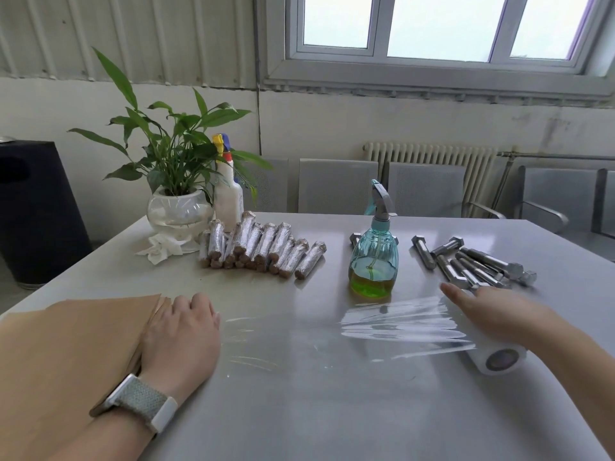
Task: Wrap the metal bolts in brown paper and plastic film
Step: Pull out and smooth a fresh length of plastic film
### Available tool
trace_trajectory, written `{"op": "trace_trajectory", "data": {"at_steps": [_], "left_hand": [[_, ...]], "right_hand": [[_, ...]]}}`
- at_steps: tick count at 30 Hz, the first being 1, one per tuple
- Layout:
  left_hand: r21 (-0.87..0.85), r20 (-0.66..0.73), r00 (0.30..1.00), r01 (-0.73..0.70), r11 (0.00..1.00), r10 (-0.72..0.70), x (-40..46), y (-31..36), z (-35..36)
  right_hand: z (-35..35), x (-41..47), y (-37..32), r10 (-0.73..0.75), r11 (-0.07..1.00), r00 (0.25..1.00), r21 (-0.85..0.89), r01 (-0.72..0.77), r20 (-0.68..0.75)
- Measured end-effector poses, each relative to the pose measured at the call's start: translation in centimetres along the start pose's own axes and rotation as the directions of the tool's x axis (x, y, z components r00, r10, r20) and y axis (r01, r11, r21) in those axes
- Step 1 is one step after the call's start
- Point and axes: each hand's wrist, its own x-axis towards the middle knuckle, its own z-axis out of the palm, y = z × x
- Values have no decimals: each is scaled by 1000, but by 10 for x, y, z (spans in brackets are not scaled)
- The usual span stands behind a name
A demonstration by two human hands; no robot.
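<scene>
A sheet of clear plastic film (399, 324) is stretched across the grey table (332, 410) from its white roll (502, 359) toward the left. My right hand (492, 314) lies on top of the roll with its fingers straight. My left hand (183, 331), fingers curled, holds the film's left end beside a stack of brown paper (73, 344). Several bare metal bolts (482, 261) lie in a loose pile just beyond my right hand. Several wrapped bolts (263, 246) are heaped at the back left.
A teal spray bottle (373, 257) with green liquid stands just behind the film. A potted plant (179, 207), a white spray bottle (228, 194) and a crumpled tissue (159, 249) occupy the far left corner. Metal chairs (336, 184) stand behind the table.
</scene>
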Motion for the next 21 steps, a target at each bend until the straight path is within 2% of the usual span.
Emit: {"op": "trace_trajectory", "data": {"at_steps": [3, 9, 13, 21], "left_hand": [[-21, -2, 1000, -1, 1000, 1, 1, -1, 1], [-179, -19, 1000, 11, 984, -14, 3, -3, 1], [-208, -29, 1000, 0, 978, -6, 3, -3, -1], [-345, -32, 997, -76, 935, 70, 0, -1, -7]], "right_hand": [[-2, -2, -4, 5, 999, 1000, -49, -6, -10], [-4, -3, -11, -14, 993, 1000, -115, 12, -16], [-3, -2, -11, -21, 989, 999, -146, 14, -44], [-5, -10, -20, -41, 972, 995, -233, 18, -95]]}}
